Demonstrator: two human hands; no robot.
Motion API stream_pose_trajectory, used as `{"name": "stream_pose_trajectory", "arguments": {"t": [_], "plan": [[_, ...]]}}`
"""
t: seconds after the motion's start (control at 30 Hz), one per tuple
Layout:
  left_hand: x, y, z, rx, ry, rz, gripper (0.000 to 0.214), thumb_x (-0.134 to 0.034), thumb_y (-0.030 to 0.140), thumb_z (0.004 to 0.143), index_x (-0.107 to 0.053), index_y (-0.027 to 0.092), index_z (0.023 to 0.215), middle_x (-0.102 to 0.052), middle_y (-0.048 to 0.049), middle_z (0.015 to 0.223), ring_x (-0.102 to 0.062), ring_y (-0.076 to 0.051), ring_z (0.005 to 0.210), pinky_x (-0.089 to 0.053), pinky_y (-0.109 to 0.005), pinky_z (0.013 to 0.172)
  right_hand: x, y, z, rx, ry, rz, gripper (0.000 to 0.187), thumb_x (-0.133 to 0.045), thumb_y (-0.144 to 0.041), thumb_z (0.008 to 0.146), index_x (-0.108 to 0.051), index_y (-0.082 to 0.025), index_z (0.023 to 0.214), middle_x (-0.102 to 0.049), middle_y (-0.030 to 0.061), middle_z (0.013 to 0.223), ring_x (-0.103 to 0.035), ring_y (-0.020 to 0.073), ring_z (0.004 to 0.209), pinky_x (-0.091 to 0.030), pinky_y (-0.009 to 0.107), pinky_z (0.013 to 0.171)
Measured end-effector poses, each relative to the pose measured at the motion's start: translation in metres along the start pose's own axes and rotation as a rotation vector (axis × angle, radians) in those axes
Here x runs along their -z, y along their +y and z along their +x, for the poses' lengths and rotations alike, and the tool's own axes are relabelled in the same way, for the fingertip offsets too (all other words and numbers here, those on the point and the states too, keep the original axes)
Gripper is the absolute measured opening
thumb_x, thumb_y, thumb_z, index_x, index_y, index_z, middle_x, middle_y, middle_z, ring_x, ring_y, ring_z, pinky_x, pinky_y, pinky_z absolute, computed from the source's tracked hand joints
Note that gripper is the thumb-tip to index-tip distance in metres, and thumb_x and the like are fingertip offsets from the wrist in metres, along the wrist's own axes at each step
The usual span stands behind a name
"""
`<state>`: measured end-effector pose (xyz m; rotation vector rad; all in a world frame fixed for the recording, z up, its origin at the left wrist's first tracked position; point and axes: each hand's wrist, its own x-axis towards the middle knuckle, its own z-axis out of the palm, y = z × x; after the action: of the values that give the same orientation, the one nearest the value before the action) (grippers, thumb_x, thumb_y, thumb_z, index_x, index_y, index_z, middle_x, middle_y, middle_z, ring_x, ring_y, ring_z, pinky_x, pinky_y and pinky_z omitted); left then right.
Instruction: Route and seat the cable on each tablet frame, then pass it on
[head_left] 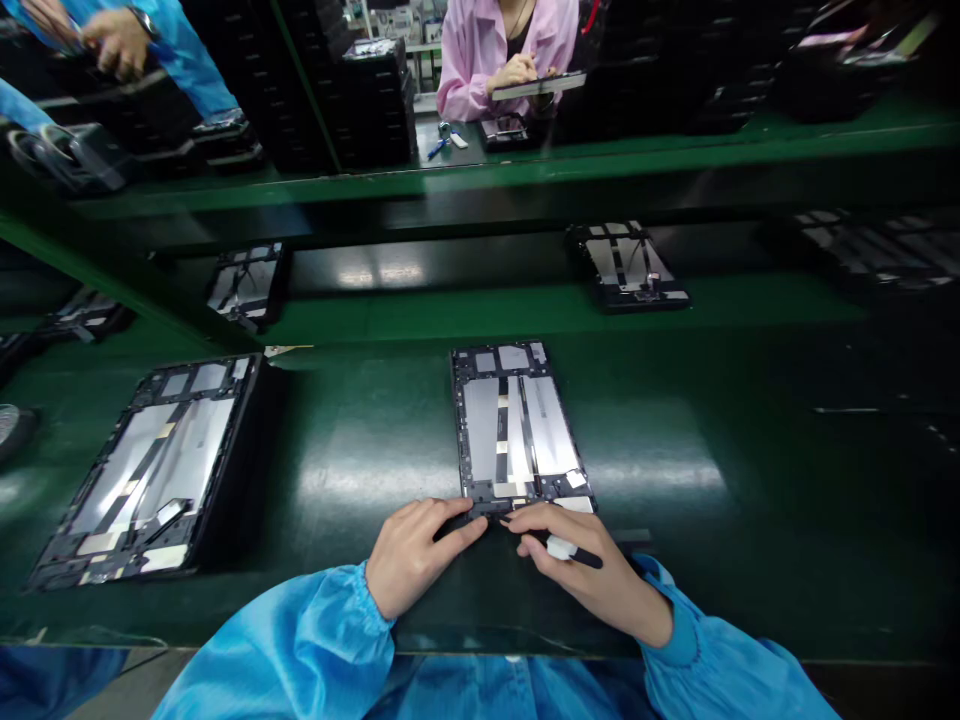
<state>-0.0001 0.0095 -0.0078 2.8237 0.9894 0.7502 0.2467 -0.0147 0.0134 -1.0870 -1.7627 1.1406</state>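
Well to the left of both hands, another opened tablet point(154, 455) lies on the green table point(360, 430). Next comes the left hand point(416, 550), palm down, its thumb and forefinger slightly apart and resting at the near edge of the middle tablet point(481, 430). That tablet lies flat, back open, just beyond both hands. The right hand point(574, 560), near the left but apart from it, is closed around a black pen-like tool point(562, 548), tip at the same edge. Farther beyond the right hand lies a far tablet point(630, 262).
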Motion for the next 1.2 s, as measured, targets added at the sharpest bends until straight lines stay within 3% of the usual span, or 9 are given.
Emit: {"name": "stream_pose_trajectory", "arguments": {"t": [0.1, 0.2, 0.27, 0.4, 0.6, 0.83, 1.07, 1.2], "plan": [[0.002, 0.002, -0.001, -0.014, 0.032, -0.002, 0.025, -0.049, 0.014, 0.099, -0.063, 0.021, 0.119, -0.065, -0.0077, 0.116, -0.062, -0.017, 0.095, -0.050, -0.028, 0.076, 0.000, 0.004, -0.005, -0.056, 0.008, 0.054, 0.014, -0.057, -0.024, 0.094, -0.069, -0.021, 0.101, -0.074, 0.0051, 0.090, -0.071, 0.0199, 0.088, -0.057, 0.030, 0.081], [0.002, 0.017, -0.004, -0.070, 0.019, -0.046, 0.026, -0.048, 0.014, 0.099, -0.062, 0.018, 0.121, -0.067, -0.0076, 0.114, -0.060, -0.018, 0.099, -0.047, -0.028, 0.075, 0.005, 0.008, -0.011, -0.239, 0.045, 0.168, 0.015, -0.059, -0.031, 0.093, -0.068, -0.021, 0.099, -0.072, 0.0031, 0.079, -0.066, 0.0142, 0.060, -0.057, 0.025, 0.057], [-0.001, 0.032, -0.006, -0.117, -0.055, -0.079, 0.026, -0.047, 0.016, 0.100, -0.062, 0.019, 0.121, -0.067, -0.0058, 0.114, -0.060, -0.017, 0.098, -0.046, -0.029, 0.075, 0.010, 0.010, -0.015, -0.350, 0.092, 0.241, 0.018, -0.062, -0.036, 0.090, -0.066, -0.020, 0.095, -0.070, 0.0015, 0.074, -0.061, 0.0114, 0.049, -0.054, 0.023, 0.047], [-0.004, 0.052, -0.009, -0.127, -0.214, -0.058, 0.025, -0.050, 0.025, 0.099, -0.061, 0.023, 0.122, -0.060, -0.0052, 0.131, -0.056, -0.021, 0.111, -0.045, -0.033, 0.081, 0.020, 0.012, -0.019, -0.435, 0.132, 0.245, 0.024, -0.061, -0.044, 0.089, -0.062, -0.019, 0.088, -0.066, -0.0001, 0.067, -0.059, 0.0111, 0.046, -0.052, 0.023, 0.046], [0.007, 0.044, -0.011, -0.116, -0.250, -0.177, 0.022, -0.050, 0.030, 0.100, -0.064, 0.022, 0.115, -0.065, -0.0019, 0.121, -0.056, -0.019, 0.104, -0.042, -0.031, 0.078, 0.020, 0.007, -0.019, -0.407, 0.032, 0.028, 0.020, -0.056, -0.037, 0.091, -0.060, -0.021, 0.081, -0.062, 0.0005, 0.070, -0.062, 0.0148, 0.058, -0.051, 0.025, 0.053], [-0.009, 0.044, -0.010, -0.135, -0.207, -0.106, 0.025, -0.055, 0.032, 0.098, -0.062, 0.024, 0.121, -0.063, -0.0011, 0.126, -0.054, -0.021, 0.103, -0.038, -0.032, 0.076, 0.008, 0.003, -0.020, -0.290, -0.031, -0.208, 0.016, -0.056, -0.032, 0.093, -0.057, -0.021, 0.081, -0.060, -0.0005, 0.067, -0.058, 0.0163, 0.056, -0.043, 0.027, 0.054], [-0.009, 0.044, -0.011, -0.118, -0.211, -0.135, 0.024, -0.054, 0.032, 0.098, -0.063, 0.025, 0.120, -0.063, 0.0000, 0.125, -0.053, -0.021, 0.102, -0.037, -0.033, 0.076, -0.001, 0.006, -0.021, -0.303, -0.040, -0.214, 0.020, -0.055, -0.034, 0.094, -0.058, -0.021, 0.080, -0.063, 0.0003, 0.068, -0.061, 0.0184, 0.060, -0.043, 0.029, 0.059], [-0.009, 0.048, -0.010, -0.086, -0.195, -0.117, 0.023, -0.053, 0.032, 0.099, -0.063, 0.026, 0.118, -0.063, -0.0001, 0.124, -0.053, -0.021, 0.102, -0.037, -0.033, 0.075, 0.004, 0.008, -0.022, -0.310, 0.061, -0.048, 0.024, -0.055, -0.036, 0.093, -0.058, -0.021, 0.075, -0.062, 0.0008, 0.068, -0.062, 0.0176, 0.061, -0.048, 0.029, 0.059]]}}
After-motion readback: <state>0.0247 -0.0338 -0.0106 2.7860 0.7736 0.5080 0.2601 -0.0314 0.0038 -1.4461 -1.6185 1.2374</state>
